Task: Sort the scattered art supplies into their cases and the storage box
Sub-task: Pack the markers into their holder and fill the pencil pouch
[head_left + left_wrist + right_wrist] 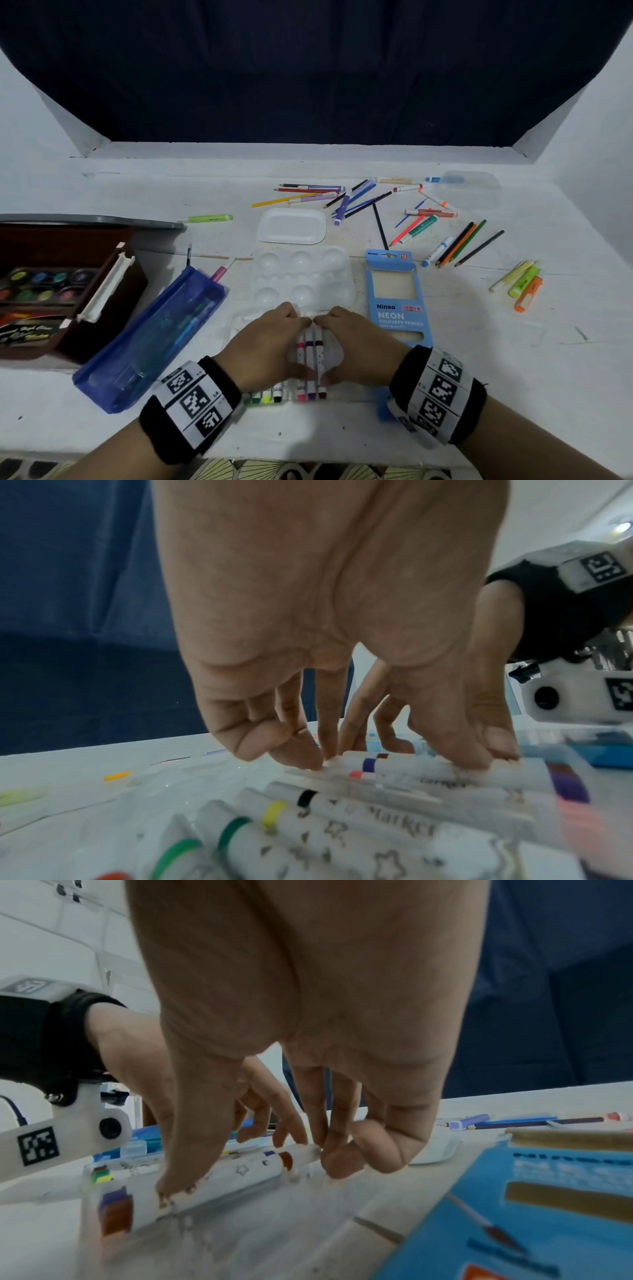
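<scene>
Three white markers (pixel 310 346) with pink, purple and brown bands lie side by side in a clear marker case (pixel 236 329) near the table's front edge. My left hand (pixel 274 342) and right hand (pixel 356 342) both grip this bundle, with fingertips at its far end and thumbs on its near part. In the left wrist view, my left hand (pixel 342 669) pinches the markers (pixel 394 772) beside a row of green, yellow and black markers (pixel 308 813). In the right wrist view, my right hand (pixel 308 1069) has its thumb on the brown marker (pixel 240 1175).
A blue pencil pouch (pixel 154 339) and a brown storage box (pixel 102 308) with paints sit at the left. A white palette (pixel 301 274), a small tray (pixel 291 226) and a blue pencil carton (pixel 397 294) lie ahead. Loose pencils (pixel 359 198) and highlighters (pixel 524 281) are scattered further back and right.
</scene>
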A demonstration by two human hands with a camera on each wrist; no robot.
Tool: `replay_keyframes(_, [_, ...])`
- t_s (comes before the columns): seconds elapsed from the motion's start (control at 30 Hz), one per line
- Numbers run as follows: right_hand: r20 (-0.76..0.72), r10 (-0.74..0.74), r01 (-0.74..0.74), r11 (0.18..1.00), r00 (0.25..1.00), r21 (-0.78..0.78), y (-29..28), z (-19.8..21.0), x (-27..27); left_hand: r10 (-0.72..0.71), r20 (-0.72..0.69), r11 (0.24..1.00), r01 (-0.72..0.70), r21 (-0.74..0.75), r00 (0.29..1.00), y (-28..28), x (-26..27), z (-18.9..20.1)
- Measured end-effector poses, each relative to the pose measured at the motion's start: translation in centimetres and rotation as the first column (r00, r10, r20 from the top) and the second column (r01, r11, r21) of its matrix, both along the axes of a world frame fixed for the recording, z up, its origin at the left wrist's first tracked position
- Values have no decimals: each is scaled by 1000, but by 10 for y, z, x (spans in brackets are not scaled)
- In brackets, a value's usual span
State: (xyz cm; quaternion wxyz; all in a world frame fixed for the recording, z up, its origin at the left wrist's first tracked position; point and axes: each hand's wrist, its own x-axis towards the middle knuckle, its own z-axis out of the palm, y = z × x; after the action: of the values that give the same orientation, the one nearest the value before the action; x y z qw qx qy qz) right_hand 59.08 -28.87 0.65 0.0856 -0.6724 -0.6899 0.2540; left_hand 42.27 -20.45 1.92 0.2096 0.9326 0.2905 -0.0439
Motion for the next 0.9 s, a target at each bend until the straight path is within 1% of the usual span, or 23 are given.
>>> replay_keyframes(0.17, [19, -9, 9, 1000, 1000, 0, -2, 6, -3, 14, -14, 991, -12, 136, 1000, -3, -2, -5])
replay_keyframes(0.27, [56, -27, 28, 1000, 998, -4, -3, 7, -5, 9, -74, 982, 5, 187, 997, -1, 1, -4])
replay_keyframes(0.37, [103, -36, 38, 999, 994, -16, -1, 9, -5, 20, -102, 987, -3, 161, 995, 2, 4, -3])
replay_keyframes(0.5, [138, -19, 22, 1000, 990, -18, 2, 13, -6, 33, -76, 990, -23, 137, 997, 1, 5, -4])
replay_keyframes(0.63, [196, 25, -19, 999, 980, -34, 7, 17, -5, 39, -85, 992, -29, 124, 996, 1, 5, -1])
replay_keyframes(0.77, [180, 43, -38, 999, 983, -31, 8, 21, -3, 46, -92, 992, -35, 117, 995, -1, 8, 2])
replay_keyframes(0.9, [165, 48, -43, 999, 985, -31, 10, 24, -4, 63, -77, 996, -58, 74, 995, -1, 10, 7])
